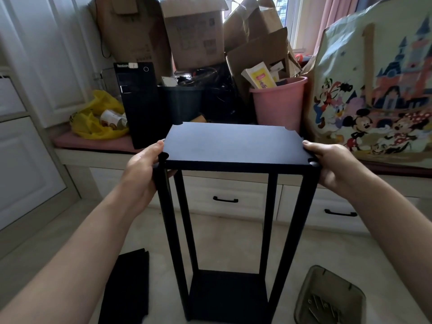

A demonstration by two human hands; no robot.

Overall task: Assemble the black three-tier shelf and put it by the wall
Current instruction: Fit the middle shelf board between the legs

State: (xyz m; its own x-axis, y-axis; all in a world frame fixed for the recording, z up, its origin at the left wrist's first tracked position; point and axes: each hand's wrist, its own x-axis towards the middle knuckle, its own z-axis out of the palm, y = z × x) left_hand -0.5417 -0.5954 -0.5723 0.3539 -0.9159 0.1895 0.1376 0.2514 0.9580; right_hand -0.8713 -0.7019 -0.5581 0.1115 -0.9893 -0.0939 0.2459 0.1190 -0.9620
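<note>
**On the pale floor**

The floor carries the black shelf frame, upright at 6 o'clock. Flat black panels lie at 7 o'clock; a grey tray (small metal pieces inside) sits at 5 o'clock.

the left hand and right hand are bare, with short, plain thumbnails. the left forearm and right forearm are bare to the frame's edge.

Two bare hands, left hand and right hand, grip the top black rectangular board of an upright black four-post shelf frame on pale floor.
</note>
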